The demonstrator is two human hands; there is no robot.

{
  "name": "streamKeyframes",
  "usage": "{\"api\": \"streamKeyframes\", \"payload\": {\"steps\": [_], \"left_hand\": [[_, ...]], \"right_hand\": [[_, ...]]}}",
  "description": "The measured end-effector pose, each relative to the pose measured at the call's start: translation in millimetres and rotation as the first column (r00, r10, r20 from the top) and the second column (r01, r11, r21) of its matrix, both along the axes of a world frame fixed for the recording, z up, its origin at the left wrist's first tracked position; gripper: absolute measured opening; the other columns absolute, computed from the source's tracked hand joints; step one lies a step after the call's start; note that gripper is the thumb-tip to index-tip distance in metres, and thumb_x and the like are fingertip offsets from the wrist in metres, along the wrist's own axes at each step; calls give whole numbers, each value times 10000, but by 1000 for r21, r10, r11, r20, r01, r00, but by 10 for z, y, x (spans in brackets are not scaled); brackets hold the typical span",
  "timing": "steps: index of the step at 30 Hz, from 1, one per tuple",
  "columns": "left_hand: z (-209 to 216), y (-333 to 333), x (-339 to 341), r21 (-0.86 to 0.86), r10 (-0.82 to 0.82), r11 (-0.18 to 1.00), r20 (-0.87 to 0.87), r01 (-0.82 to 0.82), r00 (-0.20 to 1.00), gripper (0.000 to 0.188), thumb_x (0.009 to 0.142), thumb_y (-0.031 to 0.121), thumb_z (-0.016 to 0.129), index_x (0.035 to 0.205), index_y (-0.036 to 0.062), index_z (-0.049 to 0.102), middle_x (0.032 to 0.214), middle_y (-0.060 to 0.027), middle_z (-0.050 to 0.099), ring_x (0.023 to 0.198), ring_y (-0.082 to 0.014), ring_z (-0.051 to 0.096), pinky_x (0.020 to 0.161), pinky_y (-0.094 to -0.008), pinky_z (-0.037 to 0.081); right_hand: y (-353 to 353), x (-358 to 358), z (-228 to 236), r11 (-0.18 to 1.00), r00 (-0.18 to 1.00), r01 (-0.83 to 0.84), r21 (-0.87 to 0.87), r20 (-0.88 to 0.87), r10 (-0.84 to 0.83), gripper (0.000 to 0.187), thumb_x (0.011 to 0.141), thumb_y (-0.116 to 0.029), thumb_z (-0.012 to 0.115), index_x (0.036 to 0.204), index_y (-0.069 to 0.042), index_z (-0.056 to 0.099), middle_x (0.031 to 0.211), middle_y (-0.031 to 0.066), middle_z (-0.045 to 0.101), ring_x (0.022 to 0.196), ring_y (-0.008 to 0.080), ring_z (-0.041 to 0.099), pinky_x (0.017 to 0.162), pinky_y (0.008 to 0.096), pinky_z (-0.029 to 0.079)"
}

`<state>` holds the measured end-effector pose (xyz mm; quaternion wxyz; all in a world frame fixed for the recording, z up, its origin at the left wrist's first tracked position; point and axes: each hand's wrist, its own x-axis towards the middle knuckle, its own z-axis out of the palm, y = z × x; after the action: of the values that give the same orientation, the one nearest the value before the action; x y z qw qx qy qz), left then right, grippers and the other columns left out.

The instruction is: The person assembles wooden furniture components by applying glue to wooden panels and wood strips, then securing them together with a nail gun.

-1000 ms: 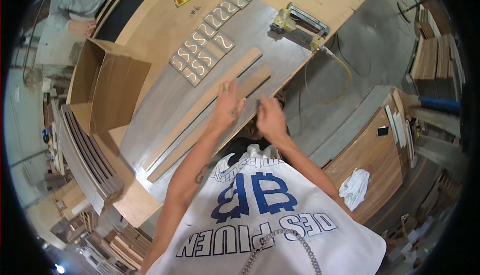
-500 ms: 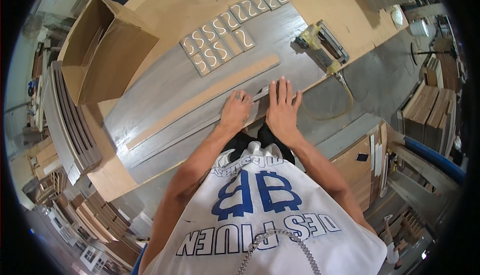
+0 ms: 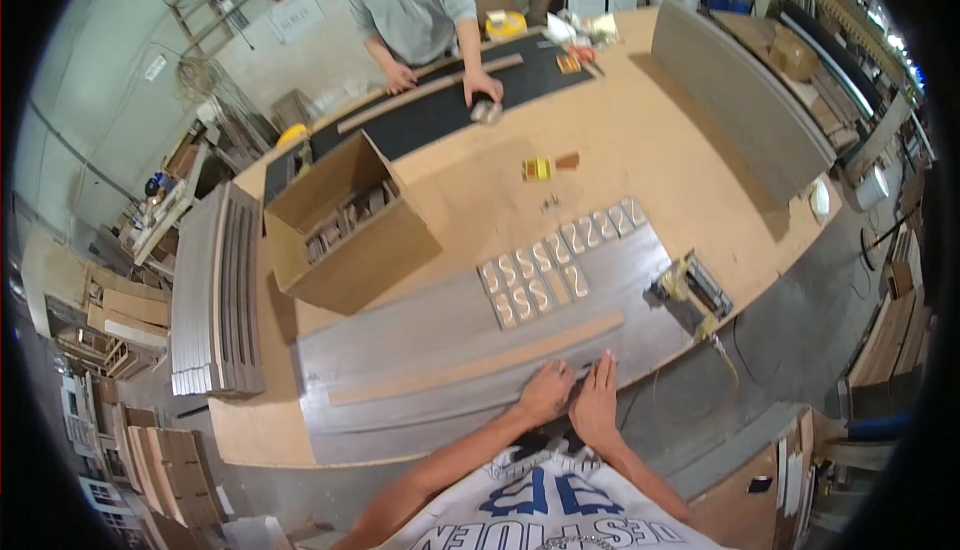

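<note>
My left hand has its fingers curled in at a thin grey strip along the near side of a long grey panel. My right hand lies beside it, fingers straight and close together, touching the panel's near edge. Beyond them a tan wooden strip rests lengthwise on the panel. Small rectangular blocks with white S-shaped glue beads stand in rows at its far side. To the right a nail gun with a hose lies on the panel's end.
An open cardboard box holds small wood pieces. Stacked grey boards stand left, and a large curved panel stack stands far right. Across the table a co-worker handles a small object. A yellow box and loose nails lie mid-table.
The view has tilted up, bringing the co-worker and the table's far side into sight. My right hand's fingers, spread before, are now together, and both hands sit closer to each other.
</note>
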<state>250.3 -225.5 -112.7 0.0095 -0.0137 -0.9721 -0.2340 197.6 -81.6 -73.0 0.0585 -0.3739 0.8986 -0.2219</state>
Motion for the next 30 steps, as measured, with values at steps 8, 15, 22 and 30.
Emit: {"api": "streamKeyframes", "payload": {"steps": [8,15,22,30], "left_hand": [[-42,-72,-28,74,58,996,5,-58,998,248,942,186,612,1071,-27,609,1079,-226,572,1048,-407,553,925,-488,483],[25,-15,-74,121,81,989,34,-85,996,273,930,193,623,1064,-45,616,1106,-249,580,1095,-425,561,925,-503,510],[119,-49,-157,119,67,989,155,-85,986,360,964,325,611,1070,-18,633,1084,-229,631,1110,-422,584,948,-508,501],[149,-75,-88,265,255,920,157,-290,954,535,972,471,603,1248,13,631,1133,-230,654,1054,-426,630,943,-495,513]], "right_hand": [[-54,-39,-4,993,998,58,-105,-33,-62,569,806,-50,616,1290,220,486,1514,436,254,1399,566,330,1177,544,318],[150,-301,162,983,988,65,-170,151,-39,495,850,-66,615,1318,90,572,1487,395,376,1367,520,426,1134,492,387],[1243,-2224,47,819,872,454,-352,-12,-489,641,852,65,534,1484,22,437,1452,273,514,1332,419,505,1135,431,383],[1853,-3766,15,721,825,560,408,-199,-528,724,905,-150,576,1575,-88,309,1521,294,398,1375,460,416,1060,632,369]]}}
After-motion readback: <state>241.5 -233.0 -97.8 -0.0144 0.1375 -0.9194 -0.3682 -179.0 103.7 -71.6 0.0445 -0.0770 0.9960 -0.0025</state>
